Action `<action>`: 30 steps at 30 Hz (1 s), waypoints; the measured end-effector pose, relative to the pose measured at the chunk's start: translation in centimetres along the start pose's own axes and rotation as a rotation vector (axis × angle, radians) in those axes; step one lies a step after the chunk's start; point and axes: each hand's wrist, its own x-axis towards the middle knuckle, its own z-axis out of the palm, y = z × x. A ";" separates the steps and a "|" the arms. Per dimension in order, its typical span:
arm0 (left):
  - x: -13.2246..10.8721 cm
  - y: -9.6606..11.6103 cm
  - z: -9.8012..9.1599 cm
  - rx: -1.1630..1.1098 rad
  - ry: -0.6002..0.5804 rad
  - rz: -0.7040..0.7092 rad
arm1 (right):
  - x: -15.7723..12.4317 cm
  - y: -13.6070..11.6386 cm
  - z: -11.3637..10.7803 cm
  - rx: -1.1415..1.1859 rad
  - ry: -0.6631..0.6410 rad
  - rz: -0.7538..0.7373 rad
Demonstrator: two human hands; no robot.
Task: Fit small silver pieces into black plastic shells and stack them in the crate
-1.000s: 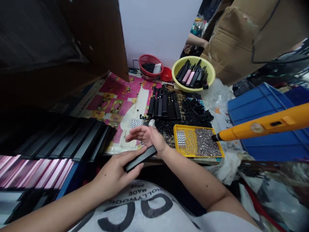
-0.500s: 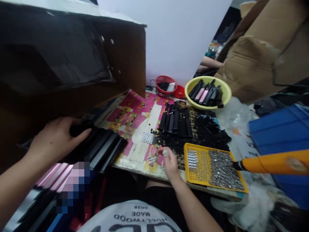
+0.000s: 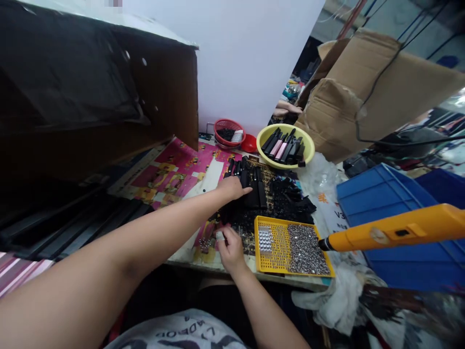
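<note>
Black plastic tubes (image 3: 259, 194) lay toward the far side of the counter (image 3: 189, 261), my left hand (image 3: 232, 188) curled over them, grip unclear; my right hand (image 3: 230, 249) pinched beside the yellow tray (image 3: 290, 274), near silver beads (image 3: 205, 245), anything held too small to tell.

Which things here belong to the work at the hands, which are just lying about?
At the hands: left hand on black bars; right hand beside loose silver studs; yellow perforated tray of studs.

Lying about: yellow bowl of black and pink pieces, red basket, blue crate, cardboard.
</note>
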 end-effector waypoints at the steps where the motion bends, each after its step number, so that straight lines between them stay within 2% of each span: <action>1: 0.6 0.1 0.0 -0.056 -0.007 -0.028 | 0.0 0.1 0.0 -0.006 0.000 -0.003; 5: 1.3 -0.2 -0.8 -0.343 -0.043 -0.127 | 0.0 0.3 -0.2 -0.013 -0.027 -0.010; 8: -0.6 -0.4 -2.4 -0.611 -0.071 -0.139 | -0.2 0.3 -0.4 -0.003 -0.032 0.004; 10: -3.2 -0.5 -4.1 -0.760 -0.069 -0.111 | -0.2 0.2 -0.4 -0.016 -0.035 0.016; 12: -6.8 -1.0 -5.9 -0.947 -0.071 -0.078 | 0.0 -0.1 -0.4 -0.075 -0.057 0.012; 14: -10.9 -2.1 -7.2 -1.166 -0.124 -0.074 | 0.3 -0.6 -0.3 -0.175 -0.135 -0.026; 16: -14.8 -3.7 -7.8 -1.270 -0.211 -0.128 | 0.9 -1.1 -0.2 -0.285 -0.256 -0.082; 18: -17.9 -5.6 -7.4 -1.225 -0.235 -0.202 | 1.6 -1.6 0.0 -0.372 -0.373 -0.111; 22: -21.5 -8.6 -4.7 -0.979 -0.110 -0.227 | 2.8 -2.1 0.2 -0.482 -0.491 -0.104; 26: -22.8 -9.8 -2.2 -0.927 -0.070 -0.224 | 3.4 -2.1 0.4 -0.554 -0.529 -0.134; 30: -23.1 -10.1 -1.2 -0.997 -0.048 -0.265 | 3.3 -1.8 0.3 -0.477 -0.508 -0.163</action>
